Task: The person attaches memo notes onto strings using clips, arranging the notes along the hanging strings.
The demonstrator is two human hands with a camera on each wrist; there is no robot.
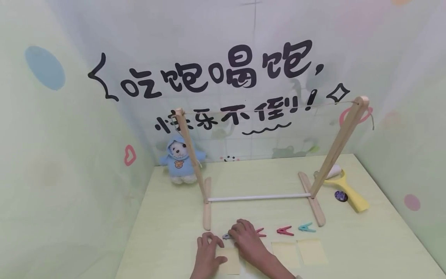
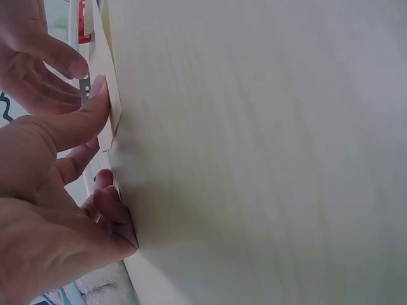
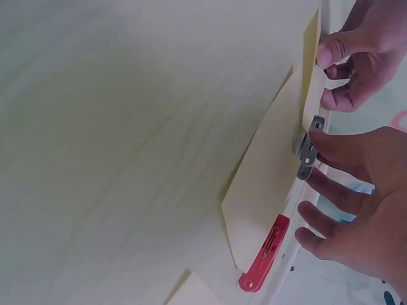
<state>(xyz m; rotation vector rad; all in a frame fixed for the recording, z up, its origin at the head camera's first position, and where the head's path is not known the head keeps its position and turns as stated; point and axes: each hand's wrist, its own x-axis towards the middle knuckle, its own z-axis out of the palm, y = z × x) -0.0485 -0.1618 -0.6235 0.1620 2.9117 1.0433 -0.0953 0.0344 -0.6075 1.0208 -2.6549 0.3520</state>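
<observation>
My left hand is at the left end of a row of pale yellow paper notes, its thumb and fingers holding the leftmost note by its edge. In the right wrist view that note tilts a little off the table. Close beside it, my right hand pinches a grey clothespin between thumb and index finger at the note's corner. Whether the clothespin bites the paper, I cannot tell. A red clothespin lies by another note below my right fingers.
Another red clothespin and a teal one lie right of my hands, above two notes. Behind stands a wooden frame with a string across its top. A plush toy and a yellow-handled roller flank it.
</observation>
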